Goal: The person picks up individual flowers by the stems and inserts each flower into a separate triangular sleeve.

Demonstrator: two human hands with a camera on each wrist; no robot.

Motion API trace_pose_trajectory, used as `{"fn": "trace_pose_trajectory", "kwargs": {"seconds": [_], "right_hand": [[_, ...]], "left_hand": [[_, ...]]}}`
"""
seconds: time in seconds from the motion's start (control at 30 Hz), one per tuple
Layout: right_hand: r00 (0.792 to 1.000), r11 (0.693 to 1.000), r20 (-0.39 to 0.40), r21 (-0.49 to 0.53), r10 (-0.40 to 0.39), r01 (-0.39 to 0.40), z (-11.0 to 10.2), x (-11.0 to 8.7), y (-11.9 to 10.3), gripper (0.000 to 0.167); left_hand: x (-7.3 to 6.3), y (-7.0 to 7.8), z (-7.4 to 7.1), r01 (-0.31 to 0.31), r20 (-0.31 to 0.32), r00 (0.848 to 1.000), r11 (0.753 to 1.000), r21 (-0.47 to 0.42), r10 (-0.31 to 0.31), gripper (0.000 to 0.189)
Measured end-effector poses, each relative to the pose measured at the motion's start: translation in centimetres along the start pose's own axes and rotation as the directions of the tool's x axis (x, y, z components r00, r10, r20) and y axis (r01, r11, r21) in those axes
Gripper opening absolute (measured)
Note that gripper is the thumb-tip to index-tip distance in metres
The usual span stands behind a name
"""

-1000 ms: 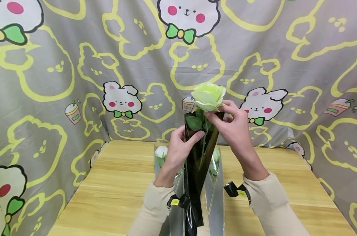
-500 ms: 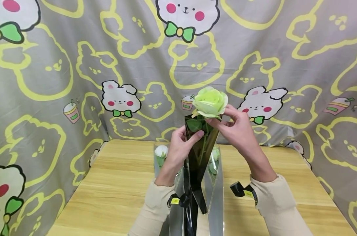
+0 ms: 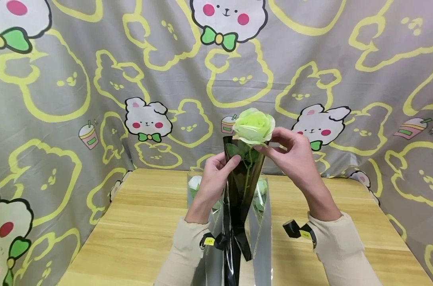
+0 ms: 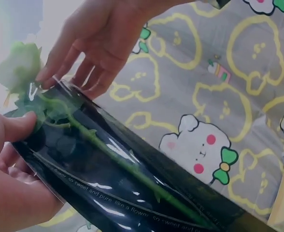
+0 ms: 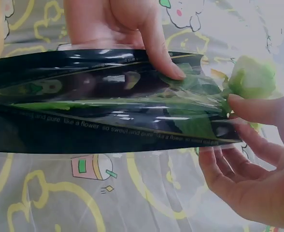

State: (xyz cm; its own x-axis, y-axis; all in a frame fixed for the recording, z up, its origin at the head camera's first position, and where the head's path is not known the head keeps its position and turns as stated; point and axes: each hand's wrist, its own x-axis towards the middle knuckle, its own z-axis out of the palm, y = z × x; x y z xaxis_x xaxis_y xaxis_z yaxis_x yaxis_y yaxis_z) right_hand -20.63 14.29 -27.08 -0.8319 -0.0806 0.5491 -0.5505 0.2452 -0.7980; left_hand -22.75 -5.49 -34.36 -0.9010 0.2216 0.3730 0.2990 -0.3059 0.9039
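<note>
A pale green rose [image 3: 253,126] stands in a clear-fronted black flower sleeve [image 3: 237,198], its bloom above the top edge. The green stem [image 4: 127,162] shows through the film. My left hand [image 3: 212,178] grips the sleeve's upper left side, thumb in front over the leaves and fingers behind. My right hand [image 3: 296,159] pinches just below the bloom at the upper right, its thumb [image 5: 250,108] against the base of the flower. Its other fingers lie at the sleeve's edge, partly hidden behind it.
On the wooden table [image 3: 141,222], beneath the held sleeve, lie a white rose [image 3: 194,183] on the left and a greenish-white rose [image 3: 262,188] on the right, in grey-backed clear wrapping [image 3: 263,250]. A patterned grey curtain [image 3: 187,79] surrounds the table.
The rose has come down slightly and its bloom faces me more. My right hand has moved a little down and to the right. The left hand keeps its grip on the sleeve.
</note>
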Motion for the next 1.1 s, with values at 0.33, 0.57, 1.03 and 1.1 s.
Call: {"fn": "trace_pose_trajectory", "kwargs": {"seconds": [0.33, 0.57, 1.03, 1.1], "right_hand": [[0.999, 0.999, 0.019, 0.026, 0.036, -0.036, 0.2, -0.8, 1.6, 0.054], [0.997, 0.985, 0.029, 0.157, 0.066, -0.07, -0.3, -1.0, 2.5, 0.035], [0.991, 0.961, -0.087, 0.266, 0.102, -0.076, -0.4, -1.1, 3.0, 0.014], [0.99, 0.966, -0.09, 0.245, 0.109, -0.084, -0.4, -1.1, 3.0, 0.013]], "left_hand": [[0.9, -0.3, 0.5, 0.021, -0.093, 0.995, 0.994, -0.107, -0.031, 0.029], [1.2, -0.4, 0.1, 0.035, -0.072, 0.996, 0.984, -0.173, -0.048, 0.029], [0.7, -0.2, -1.2, -0.007, -0.046, 0.999, 0.951, -0.308, -0.008, 0.027], [0.7, 0.0, -1.2, -0.035, -0.081, 0.997, 0.947, -0.32, 0.009, 0.021]]}}
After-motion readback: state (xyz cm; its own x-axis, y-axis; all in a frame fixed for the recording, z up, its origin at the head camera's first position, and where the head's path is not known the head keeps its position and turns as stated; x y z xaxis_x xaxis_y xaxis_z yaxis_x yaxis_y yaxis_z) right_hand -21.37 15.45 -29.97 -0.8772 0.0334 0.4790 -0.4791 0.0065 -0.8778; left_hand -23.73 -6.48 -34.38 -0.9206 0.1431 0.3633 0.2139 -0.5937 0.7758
